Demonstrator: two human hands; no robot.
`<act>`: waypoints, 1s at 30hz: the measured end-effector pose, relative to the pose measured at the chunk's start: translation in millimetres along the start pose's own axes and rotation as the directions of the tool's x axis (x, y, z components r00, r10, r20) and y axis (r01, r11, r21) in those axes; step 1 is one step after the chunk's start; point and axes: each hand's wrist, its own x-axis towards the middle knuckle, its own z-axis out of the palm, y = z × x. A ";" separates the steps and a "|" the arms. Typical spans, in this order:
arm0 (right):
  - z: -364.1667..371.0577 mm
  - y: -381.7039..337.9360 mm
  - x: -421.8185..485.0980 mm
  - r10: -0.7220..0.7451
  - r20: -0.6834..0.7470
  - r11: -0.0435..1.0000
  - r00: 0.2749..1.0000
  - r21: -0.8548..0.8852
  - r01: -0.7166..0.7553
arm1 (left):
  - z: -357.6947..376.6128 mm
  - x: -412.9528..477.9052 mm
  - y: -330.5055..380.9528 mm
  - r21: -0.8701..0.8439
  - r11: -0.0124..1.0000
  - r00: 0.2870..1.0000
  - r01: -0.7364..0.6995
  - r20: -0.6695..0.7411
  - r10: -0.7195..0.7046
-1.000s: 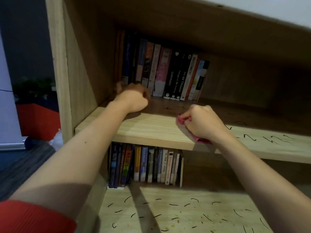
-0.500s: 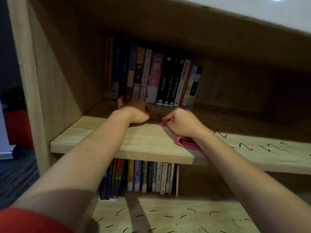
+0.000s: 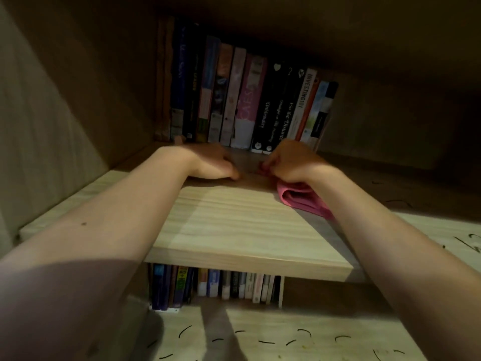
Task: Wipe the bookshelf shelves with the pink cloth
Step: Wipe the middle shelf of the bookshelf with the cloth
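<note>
We've slid our right hand (image 3: 294, 162), gripping the cloth (image 3: 304, 200), back to the books (image 3: 247, 100). Left hand (image 3: 210, 165) rests curled, empty, on the shelf (image 3: 234, 225). Looks like the back strip's getting wiped now.

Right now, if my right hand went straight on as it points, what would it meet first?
Probably the black-spined books at the back of the shelf, just beyond the right hand gripping the pink cloth; the depth is unclear.

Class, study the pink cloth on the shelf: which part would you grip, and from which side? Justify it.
Grip the far end of the pink cloth from above, palm down, as the right hand does: it lies flat on the shelf, so only its top is open, and books stand close behind.
</note>
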 end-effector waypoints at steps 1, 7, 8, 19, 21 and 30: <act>2.9 -4.5 0.8 -0.001 -0.010 0.999 1.000 -0.046 0.000 | -0.9 -1.5 1.7 -0.001 1.000 1.000 0.009 0.003 -0.009; -0.8 -9.1 -0.5 -0.108 0.039 0.991 0.993 0.080 0.105 | -1.6 -4.4 0.4 -0.007 1.000 1.000 0.015 0.021 -0.015; -2.5 -1.0 0.7 -0.067 0.024 0.996 0.997 0.062 0.065 | -2.0 -4.6 -0.1 -0.037 0.999 1.000 0.020 0.018 -0.020; -7.3 0.1 -0.7 -0.093 0.030 0.995 0.995 0.033 0.092 | -6.3 -12.2 6.5 -0.087 0.995 0.994 0.042 0.105 -0.032; -5.8 1.4 -1.2 -0.081 0.026 0.997 0.996 0.001 0.081 | -7.0 -13.2 6.1 -0.093 0.995 0.996 0.042 0.086 -0.034; -7.3 -4.3 1.7 -0.032 0.031 0.999 0.999 0.040 0.030 | -6.9 -16.0 9.2 -0.092 0.996 0.993 0.005 0.119 0.006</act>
